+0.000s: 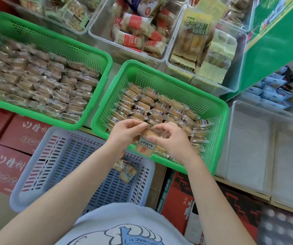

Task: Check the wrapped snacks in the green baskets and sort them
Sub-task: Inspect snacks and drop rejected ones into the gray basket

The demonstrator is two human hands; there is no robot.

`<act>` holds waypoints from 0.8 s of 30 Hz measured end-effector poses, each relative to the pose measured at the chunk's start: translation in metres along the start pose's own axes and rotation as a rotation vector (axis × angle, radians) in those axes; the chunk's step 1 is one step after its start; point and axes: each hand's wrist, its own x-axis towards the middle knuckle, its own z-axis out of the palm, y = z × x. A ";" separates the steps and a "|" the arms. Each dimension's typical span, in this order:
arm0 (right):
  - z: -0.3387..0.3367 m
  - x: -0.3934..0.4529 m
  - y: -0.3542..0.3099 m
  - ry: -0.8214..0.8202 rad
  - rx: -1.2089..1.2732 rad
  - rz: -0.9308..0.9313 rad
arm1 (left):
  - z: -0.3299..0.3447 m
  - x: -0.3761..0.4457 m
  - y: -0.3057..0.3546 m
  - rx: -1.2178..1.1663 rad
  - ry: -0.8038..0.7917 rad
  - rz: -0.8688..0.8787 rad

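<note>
Head view: inspection in progress, frame centre.
We see left hand (124, 133) and right hand (168, 138) pinching one wrapped snack (144, 145) over the right green basket (218, 138); two sorted in the lavender basket (27, 183), many left, we judge.

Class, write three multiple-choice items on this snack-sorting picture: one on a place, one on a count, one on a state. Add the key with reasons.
1. Where is the held snack? A over the right green basket's near rim; B inside a clear bin; C on a red box.
2. How many snacks lie in the blue basket? A none; B two; C ten.
3. The hands are: A idle; B both pinching the wrapper; C one pointing.

Key: 1 A, it hangs above that rim. 2 B, two packets show. 3 B, left hand and right hand grip it.
</note>
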 end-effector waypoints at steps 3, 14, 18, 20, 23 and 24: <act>-0.004 0.004 0.001 -0.043 -0.104 0.018 | 0.001 0.006 0.000 0.080 0.005 0.054; -0.012 0.013 0.022 0.268 -0.035 -0.066 | -0.031 0.024 -0.043 1.595 -0.177 0.360; 0.013 0.016 0.037 0.240 -0.387 -0.247 | -0.027 0.025 -0.044 1.572 -0.116 0.369; 0.021 0.017 0.040 0.251 -0.497 -0.304 | -0.028 0.027 -0.045 1.578 -0.094 0.373; 0.029 0.021 0.039 0.259 -0.565 -0.352 | -0.028 0.027 -0.049 1.587 -0.061 0.383; 0.032 0.023 0.038 0.249 -0.579 -0.363 | -0.027 0.026 -0.048 1.587 -0.052 0.378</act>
